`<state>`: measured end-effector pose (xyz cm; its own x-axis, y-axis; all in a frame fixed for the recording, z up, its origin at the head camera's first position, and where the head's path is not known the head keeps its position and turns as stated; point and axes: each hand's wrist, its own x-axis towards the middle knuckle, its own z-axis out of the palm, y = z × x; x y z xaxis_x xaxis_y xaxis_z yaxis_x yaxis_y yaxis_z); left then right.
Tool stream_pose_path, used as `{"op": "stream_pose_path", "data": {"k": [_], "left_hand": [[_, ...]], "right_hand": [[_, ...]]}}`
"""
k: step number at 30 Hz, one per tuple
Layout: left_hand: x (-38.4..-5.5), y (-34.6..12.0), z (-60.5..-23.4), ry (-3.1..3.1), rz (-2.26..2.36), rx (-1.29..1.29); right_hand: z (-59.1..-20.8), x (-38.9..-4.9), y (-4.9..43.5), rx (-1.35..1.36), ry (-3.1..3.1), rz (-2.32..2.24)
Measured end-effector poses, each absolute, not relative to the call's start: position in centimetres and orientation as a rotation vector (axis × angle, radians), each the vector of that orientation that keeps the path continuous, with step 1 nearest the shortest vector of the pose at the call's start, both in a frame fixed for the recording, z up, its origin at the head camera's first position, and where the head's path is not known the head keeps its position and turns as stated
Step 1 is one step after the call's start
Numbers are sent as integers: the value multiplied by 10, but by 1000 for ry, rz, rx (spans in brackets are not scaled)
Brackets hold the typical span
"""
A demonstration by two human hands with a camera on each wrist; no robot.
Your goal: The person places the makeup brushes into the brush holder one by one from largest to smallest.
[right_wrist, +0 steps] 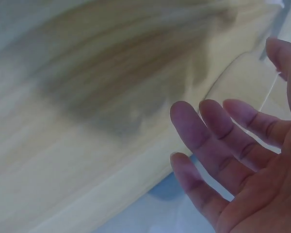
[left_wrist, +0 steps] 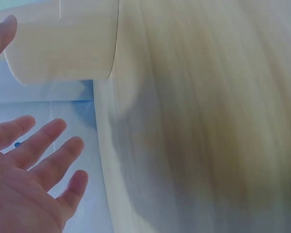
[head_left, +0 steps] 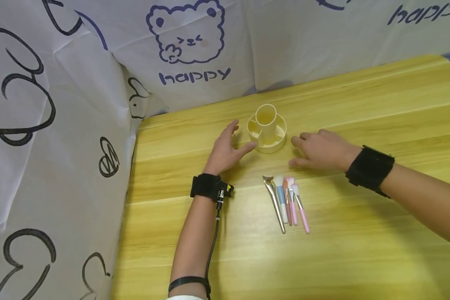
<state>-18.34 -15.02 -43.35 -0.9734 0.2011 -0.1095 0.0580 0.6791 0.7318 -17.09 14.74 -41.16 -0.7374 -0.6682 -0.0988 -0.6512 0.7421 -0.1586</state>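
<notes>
A cream round organizer (head_left: pixel 270 146) with a tall central cup and divided outer ring stands on the wooden table, between both hands. At its left side is my left hand (head_left: pixel 226 151), fingers spread and thumb tip right at the rim. In the left wrist view this hand (left_wrist: pixel 34 179) is empty, with the organizer's wall (left_wrist: pixel 63 53) beyond the thumb. My right hand (head_left: pixel 322 151) hovers right of the organizer, holding nothing; the right wrist view shows its fingers (right_wrist: pixel 233 145) loosely extended. Several makeup brushes (head_left: pixel 288 204) lie side by side in front of the organizer.
The yellow wood-grain table (head_left: pixel 360 258) reaches back to a white cloth (head_left: pixel 296 46) printed with a bear and lettering. Another stretch of white cloth (head_left: pixel 78 175) hangs along the left edge. A black cable (head_left: pixel 214 237) runs along the left forearm from the wrist strap.
</notes>
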Motion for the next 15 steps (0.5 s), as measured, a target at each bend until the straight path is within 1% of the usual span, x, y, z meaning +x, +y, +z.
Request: {"op": "stream_pose_path", "data": {"k": [8, 15], "left_hand": [[-187, -143, -440, 2658, 1272, 210], [-187, -139, -445, 2614, 1345, 226]], "right_hand": [[-419, -159, 134, -1101, 2759, -321], [-416, -147, 121, -1004, 2695, -488]]}}
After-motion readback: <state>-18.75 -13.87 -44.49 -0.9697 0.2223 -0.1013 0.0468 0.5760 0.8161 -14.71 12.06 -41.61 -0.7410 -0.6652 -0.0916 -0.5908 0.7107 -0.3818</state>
